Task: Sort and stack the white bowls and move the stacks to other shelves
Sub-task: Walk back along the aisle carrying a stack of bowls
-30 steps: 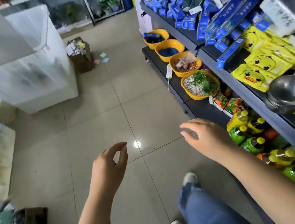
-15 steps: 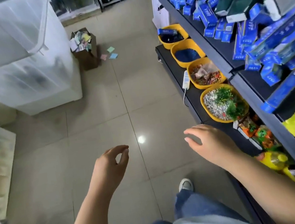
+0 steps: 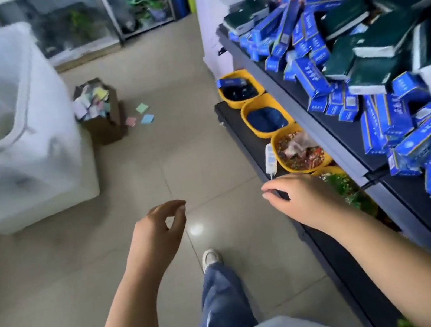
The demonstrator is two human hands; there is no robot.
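No white bowls show in this view. My left hand (image 3: 157, 230) hangs over the tiled floor with fingers loosely curled, holding nothing. My right hand (image 3: 297, 201) hovers at the front edge of the low black shelf (image 3: 240, 130), fingers relaxed and empty, just in front of a yellow bowl of green bits (image 3: 343, 184). On that shelf stand other yellow bowls (image 3: 265, 118) in a row, holding dark, blue and reddish contents.
The upper dark shelf (image 3: 346, 135) on the right carries several blue boxes (image 3: 311, 78) and dark green books (image 3: 376, 42). A white plastic bin (image 3: 10, 135) stands left, a cardboard box of paper notes (image 3: 98, 111) beyond it. My leg and shoe (image 3: 210, 258) are below.
The view has shifted forward along the aisle; the metal bowls and yellow duck packs have left the frame. Both hands stay empty, the right one nearer the shelf edge.
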